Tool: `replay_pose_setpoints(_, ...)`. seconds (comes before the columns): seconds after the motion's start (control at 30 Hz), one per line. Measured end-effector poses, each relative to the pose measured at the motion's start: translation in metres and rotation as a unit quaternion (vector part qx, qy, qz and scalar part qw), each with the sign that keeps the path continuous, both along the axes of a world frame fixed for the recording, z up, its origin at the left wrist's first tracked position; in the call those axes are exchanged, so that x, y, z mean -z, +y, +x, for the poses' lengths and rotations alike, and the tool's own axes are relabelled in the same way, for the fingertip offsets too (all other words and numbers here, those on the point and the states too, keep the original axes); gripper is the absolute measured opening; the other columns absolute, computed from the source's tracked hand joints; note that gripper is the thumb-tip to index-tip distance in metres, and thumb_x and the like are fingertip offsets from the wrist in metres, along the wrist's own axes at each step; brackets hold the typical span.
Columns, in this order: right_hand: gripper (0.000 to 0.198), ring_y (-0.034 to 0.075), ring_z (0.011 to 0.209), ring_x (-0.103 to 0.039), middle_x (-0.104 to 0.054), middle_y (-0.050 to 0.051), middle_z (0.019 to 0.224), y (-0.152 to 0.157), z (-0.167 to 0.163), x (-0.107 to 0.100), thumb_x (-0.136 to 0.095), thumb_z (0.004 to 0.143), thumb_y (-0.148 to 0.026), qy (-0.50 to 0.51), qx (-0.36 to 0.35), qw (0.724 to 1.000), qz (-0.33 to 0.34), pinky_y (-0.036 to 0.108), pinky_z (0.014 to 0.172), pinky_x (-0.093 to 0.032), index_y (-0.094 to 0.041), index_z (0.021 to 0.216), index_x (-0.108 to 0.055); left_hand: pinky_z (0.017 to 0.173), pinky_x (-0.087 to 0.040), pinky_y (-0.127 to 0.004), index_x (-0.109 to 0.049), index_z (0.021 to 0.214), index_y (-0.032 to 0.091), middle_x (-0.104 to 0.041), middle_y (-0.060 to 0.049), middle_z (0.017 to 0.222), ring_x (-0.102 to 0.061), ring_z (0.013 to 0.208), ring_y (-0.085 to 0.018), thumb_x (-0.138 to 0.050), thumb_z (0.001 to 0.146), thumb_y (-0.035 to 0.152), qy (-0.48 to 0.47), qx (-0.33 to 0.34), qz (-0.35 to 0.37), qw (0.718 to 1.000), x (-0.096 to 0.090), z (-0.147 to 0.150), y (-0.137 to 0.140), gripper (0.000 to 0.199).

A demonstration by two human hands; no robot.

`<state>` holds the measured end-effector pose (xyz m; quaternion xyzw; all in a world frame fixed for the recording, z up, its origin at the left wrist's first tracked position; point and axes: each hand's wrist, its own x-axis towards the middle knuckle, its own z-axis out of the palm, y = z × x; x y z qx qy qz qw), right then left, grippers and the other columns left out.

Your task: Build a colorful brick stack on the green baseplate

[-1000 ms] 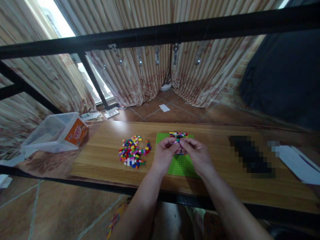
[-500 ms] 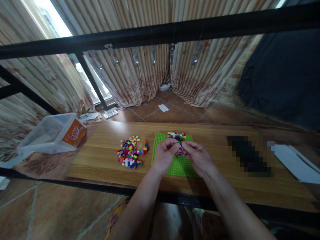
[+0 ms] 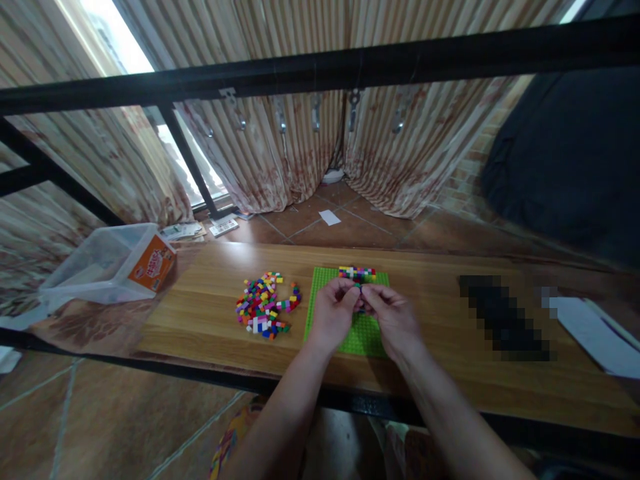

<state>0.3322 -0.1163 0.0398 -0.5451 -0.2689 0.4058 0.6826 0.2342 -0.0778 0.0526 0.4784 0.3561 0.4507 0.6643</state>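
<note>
Small bricks (image 3: 360,293) sit pinched between the fingertips of both hands, the left hand (image 3: 333,315) and right hand (image 3: 393,317) closed on them together just above the green baseplate (image 3: 360,337) on the worktop (image 3: 210,313). Compared with a second ago, the hands have barely shifted and remain pressed together over the plate, so the pieces seem not yet set down. A short multicoloured row (image 3: 357,273) stands at the plate's far edge; the loose brick pile (image 3: 265,305) lies to the left.
</note>
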Motion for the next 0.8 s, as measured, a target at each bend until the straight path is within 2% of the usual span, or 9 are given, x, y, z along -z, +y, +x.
replay_pose_setpoints(0.13,0.037,0.012,0.054,-0.052,-0.063,0.0,0.06,-0.001,-0.004,-0.001,-0.083,0.061,-0.054,0.046,-0.033,0.998,-0.002,0.027,0.052,-0.041,-0.02,0.066,-0.07,0.061,-0.044,-0.023,-0.062,0.076,0.017,-0.06,0.003,0.065,-0.055,0.061,-0.01,-0.064,0.079,0.021,0.034,-0.01,0.071,0.997,-0.003,-0.002,-0.002,0.005)
replay_pose_setpoints(0.23,0.035,0.012,0.055,-0.053,-0.064,0.001,0.063,-0.002,0.011,-0.001,-0.085,0.059,-0.051,0.074,-0.049,0.996,-0.025,0.027,0.053,-0.044,-0.021,0.067,-0.07,0.061,-0.043,-0.023,-0.062,0.076,0.018,-0.059,0.003,0.064,-0.053,0.059,-0.01,-0.064,0.079,0.022,0.032,0.007,0.087,0.996,-0.005,-0.006,-0.001,0.006)
replay_pose_setpoints(0.3,0.033,0.013,0.055,-0.053,-0.066,0.001,0.065,-0.001,0.027,0.0,-0.086,0.059,-0.05,0.037,-0.013,0.999,-0.022,0.029,0.053,-0.046,-0.022,0.07,-0.072,0.06,-0.042,-0.023,-0.061,0.074,0.018,-0.057,0.004,0.061,-0.051,0.058,-0.01,-0.065,0.079,0.023,0.028,-0.007,0.081,0.996,-0.006,-0.009,0.002,0.008)
replay_pose_setpoints(0.4,0.033,0.013,0.055,-0.052,-0.068,0.001,0.065,0.001,0.051,0.002,-0.084,0.059,-0.05,-0.078,0.095,0.992,-0.02,0.029,0.052,-0.044,-0.022,0.075,-0.075,0.058,-0.04,-0.023,-0.061,0.074,0.018,-0.056,0.004,0.06,-0.05,0.056,-0.01,-0.066,0.077,0.024,0.028,-0.055,0.058,0.996,-0.003,-0.011,0.007,0.008)
replay_pose_setpoints(0.47,0.032,0.014,0.058,-0.055,-0.07,0.002,0.069,0.003,0.06,0.004,-0.081,0.062,-0.05,-0.148,0.117,0.981,-0.032,0.029,0.054,-0.045,-0.022,0.077,-0.077,0.057,-0.04,-0.023,-0.061,0.074,0.018,-0.057,0.004,0.059,-0.051,0.055,-0.01,-0.066,0.076,0.024,0.031,-0.078,0.042,0.996,-0.001,-0.011,0.011,0.008)
replay_pose_setpoints(0.57,0.033,0.016,0.063,-0.059,-0.074,0.003,0.072,0.007,0.063,0.009,-0.08,0.062,-0.05,-0.202,0.089,0.974,-0.059,0.031,0.061,-0.048,-0.021,0.078,-0.078,0.057,-0.04,-0.024,-0.061,0.074,0.018,-0.058,0.004,0.06,-0.052,0.056,-0.011,-0.065,0.075,0.023,0.036,-0.088,0.033,0.995,0.001,-0.012,0.014,0.007)
replay_pose_setpoints(0.8,0.034,0.021,0.075,-0.067,-0.077,0.004,0.078,0.018,0.061,0.021,-0.081,0.061,-0.051,-0.217,0.05,0.973,-0.068,0.038,0.078,-0.051,-0.022,0.078,-0.079,0.056,-0.039,-0.023,-0.062,0.071,0.018,-0.056,0.004,0.057,-0.05,0.054,-0.01,-0.066,0.075,0.022,0.041,-0.084,0.038,0.995,0.002,-0.014,0.015,0.007)
